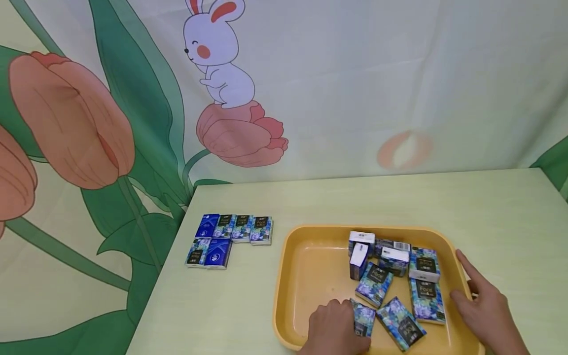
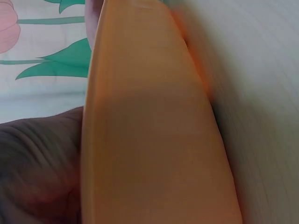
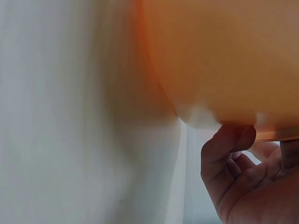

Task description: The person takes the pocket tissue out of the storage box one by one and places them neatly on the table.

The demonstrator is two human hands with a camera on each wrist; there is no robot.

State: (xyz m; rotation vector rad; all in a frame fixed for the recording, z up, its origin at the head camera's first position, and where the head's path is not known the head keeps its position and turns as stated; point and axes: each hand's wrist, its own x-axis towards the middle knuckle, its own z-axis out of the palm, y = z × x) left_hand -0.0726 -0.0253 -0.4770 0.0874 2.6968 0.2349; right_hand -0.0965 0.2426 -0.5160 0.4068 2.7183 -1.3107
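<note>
And here's the left hand (image 1: 335, 328) inside the near part of the yellow tray (image 1: 312, 276), fingers curled over the left end of a floral packet (image 1: 365, 318) — a pinch with the thumb, by the look of it, though the fingertips are hidden. Over on the right, the right hand (image 1: 485, 305) grips the tray by its right rim, thumb on the inner side, other fingers outside.

Now, the danger: a hold on one end only could let that packet twist or slip, and the angled packet (image 1: 401, 324) just to its right might get nudged. Too hard a pull on the rim could jolt the tray and topple the narrow upright packet (image 1: 358, 261) farther in.

What's in the way? The tray's left wall stands between the pinched packet and six packets (image 1: 217, 251) set in two rows on the surface (image 1: 230, 305), well off to the left. A middle packet (image 1: 374, 284) lies just beyond, crowding the far side — and at the right, one packet (image 1: 425, 265) overlaps another (image 1: 427, 301).
</note>
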